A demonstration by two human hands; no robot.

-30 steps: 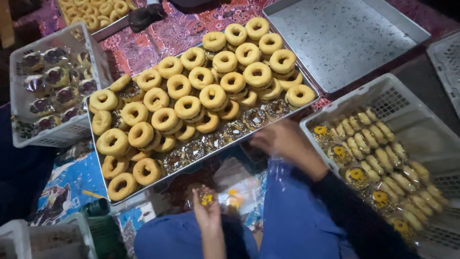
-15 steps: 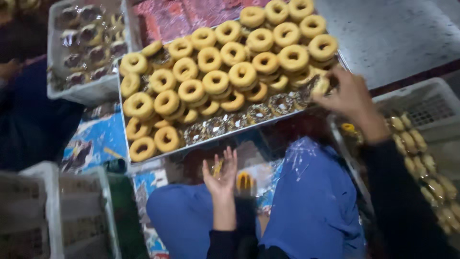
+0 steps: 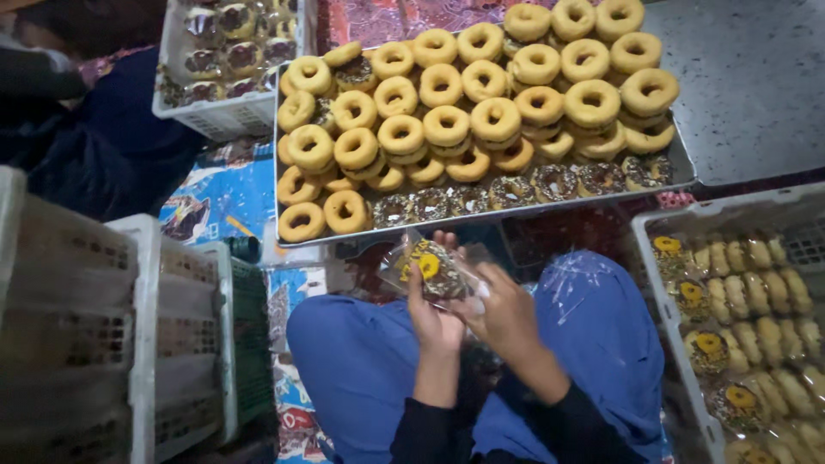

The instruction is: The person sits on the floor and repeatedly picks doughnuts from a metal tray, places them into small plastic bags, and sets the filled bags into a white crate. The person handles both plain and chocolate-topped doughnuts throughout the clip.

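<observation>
Both hands meet over the lap: left hand [image 3: 432, 320] cradles a clear bag [image 3: 427, 263] with a sprinkled doughnut [image 3: 440, 269] inside, right hand [image 3: 505, 311] pinches its edge. The tray [image 3: 679, 167] of doughnuts lies just beyond the fingertips. Sealing looks best with the bag flat and its mouth pulled taut.

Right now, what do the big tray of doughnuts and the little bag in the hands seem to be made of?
The tray looks like dull grey sheet metal, with a thin raised rim. The bag seems to be thin clear plastic film: glossy, crinkled, the doughnut visible through it. Both hands, left and right, hold it.
</observation>
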